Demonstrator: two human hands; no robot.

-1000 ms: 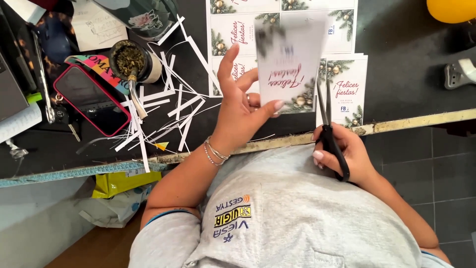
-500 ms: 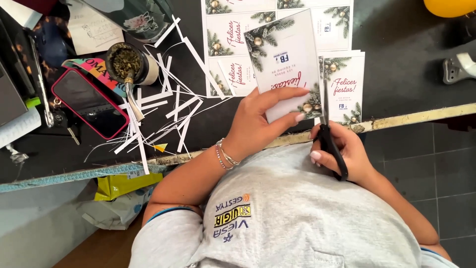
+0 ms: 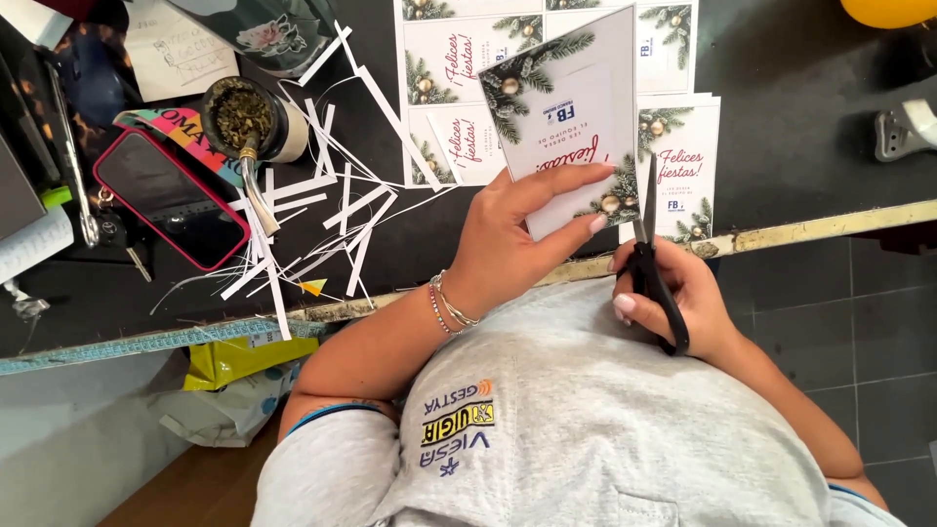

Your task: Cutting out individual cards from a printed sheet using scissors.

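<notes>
The left hand [image 3: 508, 249] holds a holiday card [image 3: 566, 107] above the dark surface [image 3: 781, 146], fingers clamped on its lower edge. The right hand [image 3: 673, 298] grips black scissors [image 3: 652, 268], fingers closed through the handles, blades touching the card's right edge. White paper strips [image 3: 322, 210] lie nearby.

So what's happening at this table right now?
A person in a grey shirt is trimming a printed holiday card. The left hand holds the card up by its lower edge, while the right hand works black scissors along its right side. More cards lie on the dark table, with white paper strips, a phone in a red case and a cup with a metal straw to the left.
</notes>
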